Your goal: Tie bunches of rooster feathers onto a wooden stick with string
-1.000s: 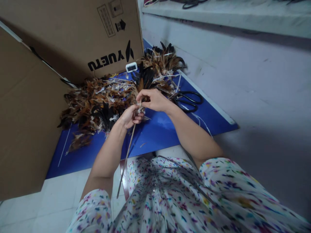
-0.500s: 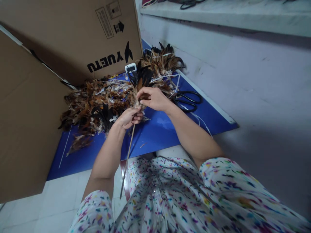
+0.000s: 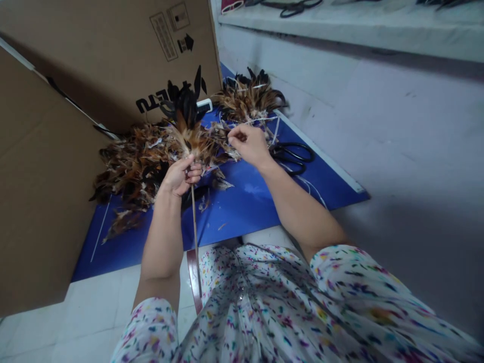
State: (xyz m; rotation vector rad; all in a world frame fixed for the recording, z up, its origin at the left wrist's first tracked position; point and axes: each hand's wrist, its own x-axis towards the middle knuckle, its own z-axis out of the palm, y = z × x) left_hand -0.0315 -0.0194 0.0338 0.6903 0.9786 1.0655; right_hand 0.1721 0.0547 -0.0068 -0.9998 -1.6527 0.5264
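Your left hand [image 3: 183, 176] is closed around the upper part of a thin stick [image 3: 194, 217], with the thumb on the near side and the fingers bent around it. Just above this grip, a bunch of feathers [image 3: 186, 128] spreads upward from the stick, brown and pale at the base, black at the tips. The lower part of the stick comes down past the near edge of the blue board [image 3: 249, 201], toward your flowered clothes [image 3: 245, 297].

Your right hand [image 3: 247, 143] is apart from the bunch, at its right side. Its fingers are curled, with thumb and index tips close together; I cannot tell if something thin is between them.

Just beside your right wrist lie scissors [image 3: 293, 157] with big black handles, and near them is some white string [image 3: 277, 130]. To the left, on the board, is a wide heap of brown feathers [image 3: 130, 161]. Behind your right hand rests another feather bundle [image 3: 249, 98], crossed by a white strip. A small white device [image 3: 205, 105], partly hidden by the black tips, stands before a cardboard box [image 3: 109, 60].
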